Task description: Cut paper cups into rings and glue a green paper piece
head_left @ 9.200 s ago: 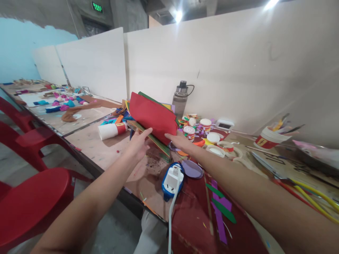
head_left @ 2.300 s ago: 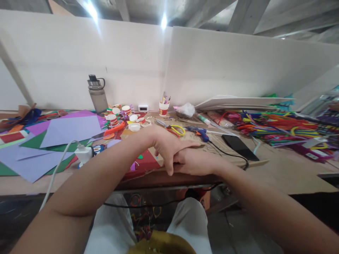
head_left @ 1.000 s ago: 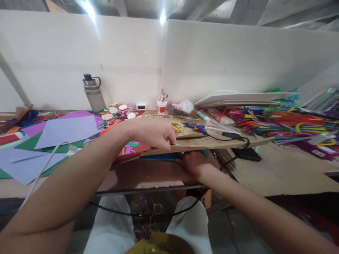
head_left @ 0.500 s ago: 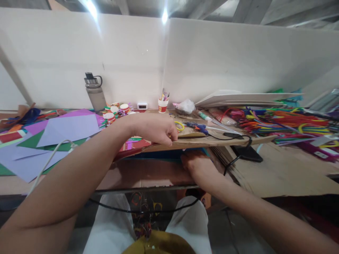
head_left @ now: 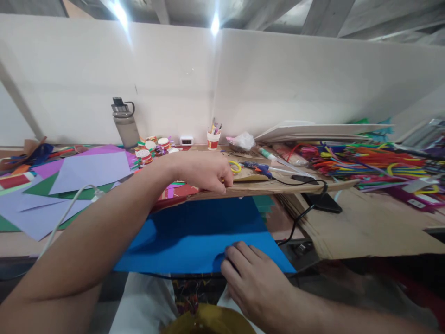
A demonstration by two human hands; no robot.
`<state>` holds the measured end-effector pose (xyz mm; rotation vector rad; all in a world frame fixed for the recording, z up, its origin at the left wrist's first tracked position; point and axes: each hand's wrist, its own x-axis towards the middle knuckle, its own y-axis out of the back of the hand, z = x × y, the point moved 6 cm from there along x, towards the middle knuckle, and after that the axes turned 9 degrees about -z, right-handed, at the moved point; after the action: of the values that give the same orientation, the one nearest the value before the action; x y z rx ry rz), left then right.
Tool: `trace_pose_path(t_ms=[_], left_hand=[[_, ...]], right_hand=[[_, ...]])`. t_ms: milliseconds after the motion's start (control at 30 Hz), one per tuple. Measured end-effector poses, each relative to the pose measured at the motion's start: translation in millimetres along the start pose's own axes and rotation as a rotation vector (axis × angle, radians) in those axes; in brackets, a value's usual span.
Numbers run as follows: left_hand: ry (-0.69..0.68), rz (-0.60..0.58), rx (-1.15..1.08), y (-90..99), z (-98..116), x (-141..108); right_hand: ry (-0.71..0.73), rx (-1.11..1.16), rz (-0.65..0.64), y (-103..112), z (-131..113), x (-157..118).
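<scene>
My left hand is closed on the front edge of a brown cardboard sheet, which it keeps raised off the table. Below that edge, a large blue sheet of paper sticks out toward me, its back part hidden under the cardboard. My right hand has its fingers curled on the blue sheet's front edge, gripping it. On top of the cardboard lie a blue glue gun with a black cord and yellow-handled scissors. Some green paper shows under the cardboard's right side.
Purple and green papers and a white cable lie at left. Behind stand a grey bottle, a small clock and a cup of pens. Colourful pipe cleaners and cardboard sheets are at right.
My right hand has come out from under the cardboard toward me, drawing the blue sheet out past the table's front edge. My left hand has stayed on the cardboard edge.
</scene>
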<state>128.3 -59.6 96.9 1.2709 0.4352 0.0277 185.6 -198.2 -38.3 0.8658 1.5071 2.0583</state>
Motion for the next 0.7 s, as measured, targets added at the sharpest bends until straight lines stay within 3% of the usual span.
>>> trace_pose_path(t_ms=[267, 433, 567, 700], left_hand=[[-0.003, 0.005, -0.017, -1.1, 0, 0], [-0.026, 0.008, -0.061, -2.3, 2, -1], [-0.025, -0.008, -0.081, -3.5, 3, 0], [-0.016, -0.009, -0.06, -3.6, 3, 0]], right_hand=[[0.239, 0.048, 0.177, 19, -19, -15], [0.479, 0.12, -0.044, 43, -22, -17], [0.477, 0.24, -0.148, 64, -13, -19], [0.473, 0.271, -0.182, 69, -10, -24]])
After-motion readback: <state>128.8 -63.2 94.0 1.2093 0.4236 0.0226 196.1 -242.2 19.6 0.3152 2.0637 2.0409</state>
